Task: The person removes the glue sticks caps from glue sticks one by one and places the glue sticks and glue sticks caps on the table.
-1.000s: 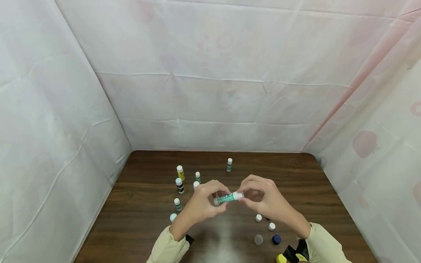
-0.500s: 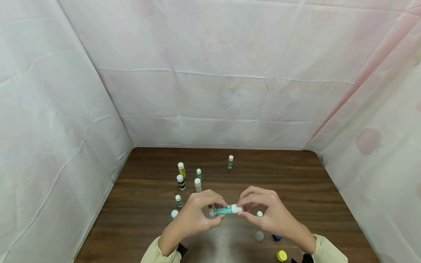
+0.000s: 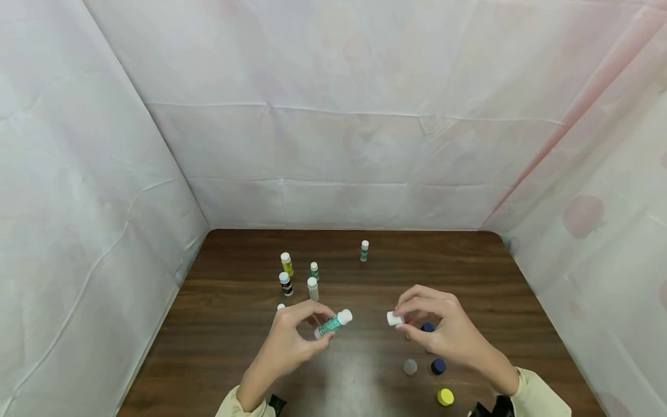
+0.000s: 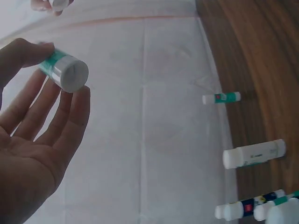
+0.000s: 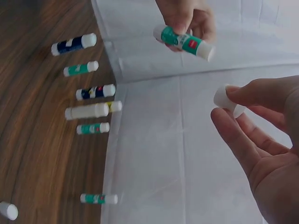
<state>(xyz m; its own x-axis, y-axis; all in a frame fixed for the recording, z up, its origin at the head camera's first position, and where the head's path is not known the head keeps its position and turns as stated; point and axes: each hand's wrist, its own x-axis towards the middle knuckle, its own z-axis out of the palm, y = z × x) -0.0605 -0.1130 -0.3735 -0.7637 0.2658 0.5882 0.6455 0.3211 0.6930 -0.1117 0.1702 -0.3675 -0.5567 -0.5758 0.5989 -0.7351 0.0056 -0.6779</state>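
Note:
My left hand [image 3: 289,341] pinches a green and white glue stick [image 3: 329,326] between thumb and fingers, tilted above the table. Its white upper end points up and to the right. A short white cap [image 3: 394,318] is pinched by my right hand [image 3: 443,318], a little way to the right of the stick, with a gap between the two. From the right wrist view, the glue stick [image 5: 184,42] shows its red label patch, and the cap [image 5: 223,98] sits between thumb and fingertips. The left wrist view looks at one round white end of the stick.
Several capped glue sticks stand left of centre, among them a yellow one [image 3: 287,264], a black one [image 3: 286,284] and a white one [image 3: 312,288]. A green one [image 3: 364,251] stands farther back. Loose caps lie on the right: yellow [image 3: 445,397], dark blue [image 3: 438,366], greyish [image 3: 410,366].
The white cap has come off the glue stick. My left hand has moved left with the stick, now tilted more steeply, and my right hand has moved right with the cap.

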